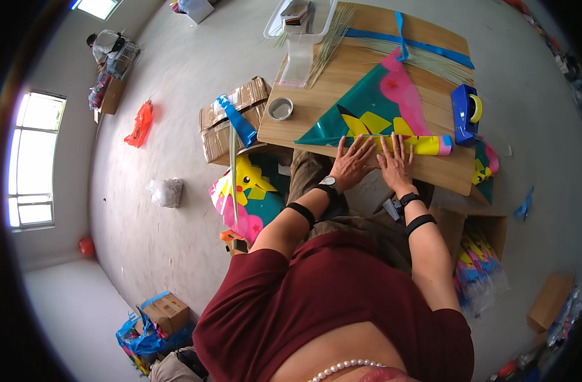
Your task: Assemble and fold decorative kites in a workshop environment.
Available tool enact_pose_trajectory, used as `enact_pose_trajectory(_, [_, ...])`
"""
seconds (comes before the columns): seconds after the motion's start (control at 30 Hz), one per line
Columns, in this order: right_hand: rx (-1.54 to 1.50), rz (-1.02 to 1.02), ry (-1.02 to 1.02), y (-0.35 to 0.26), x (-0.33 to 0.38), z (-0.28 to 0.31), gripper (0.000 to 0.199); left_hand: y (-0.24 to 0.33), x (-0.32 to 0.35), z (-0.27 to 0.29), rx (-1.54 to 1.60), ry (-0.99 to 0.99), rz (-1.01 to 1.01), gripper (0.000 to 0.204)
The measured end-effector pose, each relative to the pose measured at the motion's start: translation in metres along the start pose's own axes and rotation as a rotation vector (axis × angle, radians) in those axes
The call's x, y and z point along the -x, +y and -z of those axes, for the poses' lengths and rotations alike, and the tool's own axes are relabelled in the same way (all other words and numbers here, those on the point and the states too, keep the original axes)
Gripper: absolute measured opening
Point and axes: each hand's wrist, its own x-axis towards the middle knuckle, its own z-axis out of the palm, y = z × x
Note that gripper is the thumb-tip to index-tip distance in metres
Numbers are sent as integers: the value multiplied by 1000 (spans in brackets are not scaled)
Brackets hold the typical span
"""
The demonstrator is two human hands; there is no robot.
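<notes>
On the wooden table (pixel 284 135) lies a triangular printed sheet, perhaps a kite sail (pixel 367 95), green and pink with a yellow cartoon figure. Its near edge is rolled into a narrow tube (pixel 425 145) along the table's front. My left hand (pixel 353 164) rests on the roll with fingers stretched out. Beside it my right hand (pixel 398 169) also lies flat on the roll, fingers spread forward. Neither hand grips anything. A blue tape dispenser (pixel 461 118) with yellow tape stands at the roll's right end.
A small round tin (pixel 280 109) sits at the table's left; thin sticks (pixel 332 48), blue ribbon (pixel 425 44) and a white tray (pixel 265 28) lie farther back. Left stands a cardboard box (pixel 214 130) above another printed sheet (pixel 249 184); an open box (pixel 488 232) is at right.
</notes>
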Motion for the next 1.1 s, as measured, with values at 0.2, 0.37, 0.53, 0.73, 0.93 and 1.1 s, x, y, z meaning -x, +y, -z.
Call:
enact_pose_trajectory(0.2, [0, 1, -24, -1, -1, 5, 64, -46, 43, 36, -88, -60, 98, 78])
enact_pose_trajectory(0.37, [31, -8, -27, -2, 1, 5, 64, -81, 80, 62, -101, -91, 207, 79])
enact_pose_trajectory(0.53, [8, -9, 9, -2, 0, 4, 66, -90, 91, 66, -133, -99, 261, 80])
enact_pose_trajectory(0.73, [-23, -25, -1, -2, 3, 6, 66, -83, 80, 68, -153, -15, 273, 64])
enact_pose_trajectory(0.93, [-48, -22, 24, -2, 3, 5, 67, -97, 31, 68, -21, 128, 293, 48])
enact_pose_trajectory(1.1, [-49, -40, 37, -2, 4, 0, 66, -124, -46, 37, 90, 235, 310, 53])
